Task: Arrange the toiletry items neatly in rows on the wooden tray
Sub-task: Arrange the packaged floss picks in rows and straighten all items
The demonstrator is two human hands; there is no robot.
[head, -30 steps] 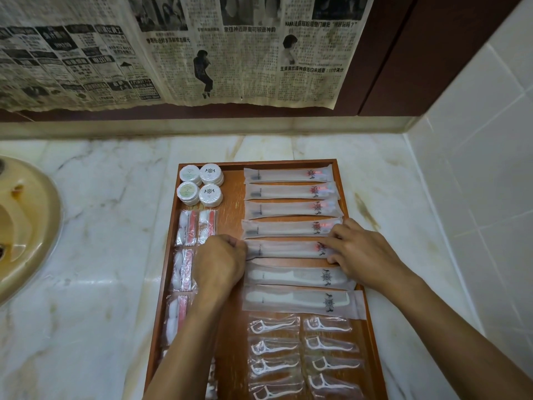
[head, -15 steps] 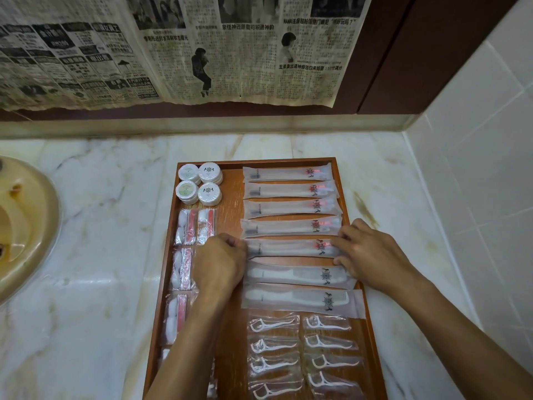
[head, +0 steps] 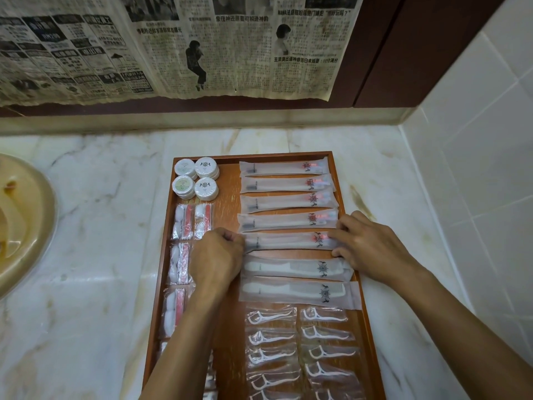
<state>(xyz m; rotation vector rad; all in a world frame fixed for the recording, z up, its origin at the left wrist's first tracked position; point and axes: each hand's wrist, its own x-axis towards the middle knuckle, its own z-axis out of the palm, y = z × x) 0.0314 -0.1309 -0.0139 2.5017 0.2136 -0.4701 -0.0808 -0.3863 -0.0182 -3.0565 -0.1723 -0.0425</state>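
A pale veined marble counter (head: 86, 226) fills the frame, with yellowed newspaper (head: 173, 47) taped over the dark cabinet along the top and white tiles at the right. In the centre lies the rectangular brown wooden tray (head: 227, 215), already lined with rows: four round white soap pucks (head: 196, 178) at its upper left, clear sachets of cotton buds with red strips (head: 184, 220) down the left side, frosted toothbrush sleeves down the right column, two white combs in frosted sleeves (head: 297, 280) below them, and clear-wrapped white floss picks (head: 300, 350) toward the bottom. The fifth frosted toothbrush sleeve with a red emblem (head: 288, 241) sits mid-frame between the hands. The left hand (head: 216, 261) is curled at the sleeve's left end, apparently pinching it, though the fingertips are hidden under the knuckles. The right hand (head: 372, 246) rests with fingers extended flat on the sleeve's right end, nudging rather than clasping. These sleeves look very light, thin and slick, with a stiff handle inside and floppy film at the ends, so they would probably slide easily on the wood. Holding both ends at once seems the surest way to square one against its neighbours.
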